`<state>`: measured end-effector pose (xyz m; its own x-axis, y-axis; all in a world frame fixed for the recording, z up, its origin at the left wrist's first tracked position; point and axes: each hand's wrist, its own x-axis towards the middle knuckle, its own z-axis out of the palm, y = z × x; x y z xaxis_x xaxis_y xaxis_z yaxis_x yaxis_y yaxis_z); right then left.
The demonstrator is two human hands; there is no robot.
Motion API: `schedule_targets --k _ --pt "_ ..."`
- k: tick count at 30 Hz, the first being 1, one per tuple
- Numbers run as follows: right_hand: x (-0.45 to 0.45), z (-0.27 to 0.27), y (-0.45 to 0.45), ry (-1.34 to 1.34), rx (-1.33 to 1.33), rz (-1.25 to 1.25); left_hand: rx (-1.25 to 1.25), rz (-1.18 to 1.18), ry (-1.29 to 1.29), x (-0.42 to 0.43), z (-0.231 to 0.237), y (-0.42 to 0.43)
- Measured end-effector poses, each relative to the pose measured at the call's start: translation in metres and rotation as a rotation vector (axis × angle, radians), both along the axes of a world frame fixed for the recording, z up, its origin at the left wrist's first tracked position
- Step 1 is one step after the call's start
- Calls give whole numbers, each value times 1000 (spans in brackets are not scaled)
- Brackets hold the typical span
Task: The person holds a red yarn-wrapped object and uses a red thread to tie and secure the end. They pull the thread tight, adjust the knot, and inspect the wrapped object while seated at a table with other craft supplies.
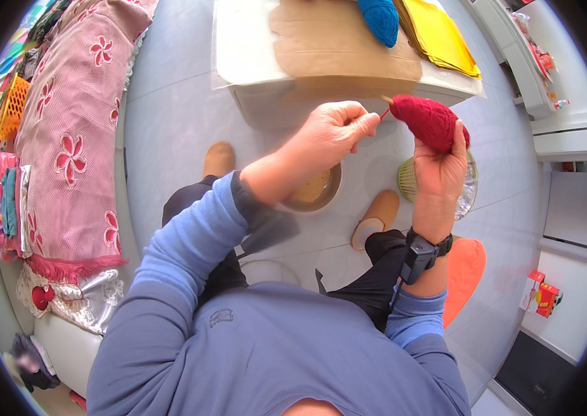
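My right hand grips a spindle-shaped ball of red yarn from below, its tapered end pointing left. A short wooden stick tip pokes out of that end. Between the fingers of my left hand is pinched a red strand, which runs across a small gap to the yarn ball. Both hands are raised above the floor, just in front of the low table. A dark device is strapped to my right wrist.
On the table lie a brown sheet, a ball of blue yarn and stacked yellow sheets. Below my hands stand a bowl of yellowish contents and a green basket. A sofa with a pink cover is at left.
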<state>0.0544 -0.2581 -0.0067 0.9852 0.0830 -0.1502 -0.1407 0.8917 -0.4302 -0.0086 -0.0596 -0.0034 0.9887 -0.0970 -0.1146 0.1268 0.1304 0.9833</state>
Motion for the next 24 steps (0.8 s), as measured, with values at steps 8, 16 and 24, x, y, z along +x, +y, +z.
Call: schedule_targets --k 8,16,24 --pt "-24 9 30 -877 -876 -383 -453 -159 47 1 -9 4" --pt "-35 4 34 -1403 -1377 9 -870 -83 114 10 -11 18" --pt "-34 10 32 -395 -775 274 -836 41 -12 16 -4 28"
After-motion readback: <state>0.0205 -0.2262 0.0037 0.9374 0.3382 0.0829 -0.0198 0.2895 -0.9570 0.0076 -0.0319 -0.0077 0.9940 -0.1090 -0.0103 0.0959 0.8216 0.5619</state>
